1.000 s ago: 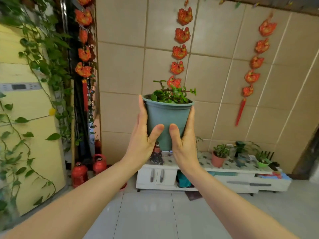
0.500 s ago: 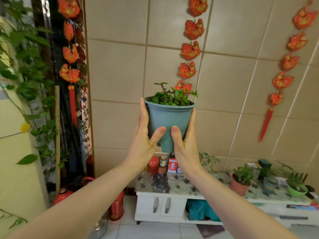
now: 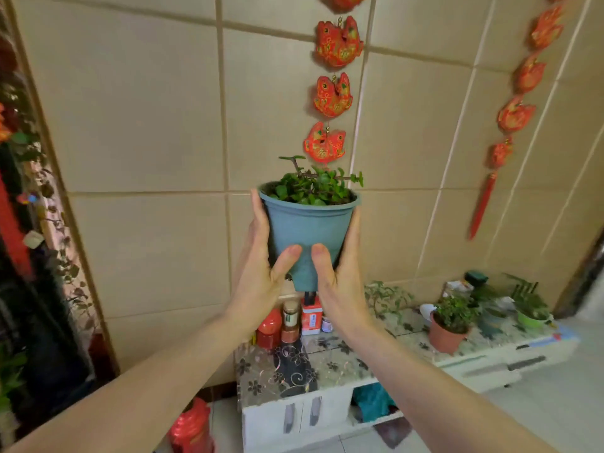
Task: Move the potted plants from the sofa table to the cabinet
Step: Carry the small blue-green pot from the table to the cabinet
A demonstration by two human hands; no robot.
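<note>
Two hands, one blue-green pot, one terracotta pot, one green pot, one white cabinet.

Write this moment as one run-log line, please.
left hand + right hand: holding blue-green pot | pot: airborne, upright | cabinet: ahead

Across the second, the low white cabinet with a floral-patterned top grows much larger and nearer, now filling the lower right. The yellow panel draped with green vines slides out at the left. The hanging strings of red fish ornaments loom bigger overhead.
</note>
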